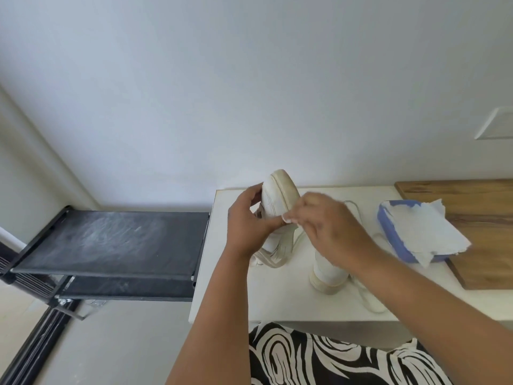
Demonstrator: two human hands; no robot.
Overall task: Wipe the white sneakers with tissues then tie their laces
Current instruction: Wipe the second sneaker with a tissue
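My left hand [251,220] grips a white sneaker [277,201] and holds it up on end above the white table [236,301], toe upward, its loose laces hanging down. My right hand [330,226] is blurred and presses a small white tissue [288,219] against the sneaker's side, fingers curled round the tissue. The second white sneaker [329,273] stands on the table behind my right wrist, partly hidden, with its lace [369,298] trailing toward the table's front edge.
A blue tissue pack [394,234] with a sheet [424,229] pulled out sits on the table's right side, overlapping a wooden board [477,226]. A black shoe rack [111,240] stands to the left of the table. A white wall lies behind.
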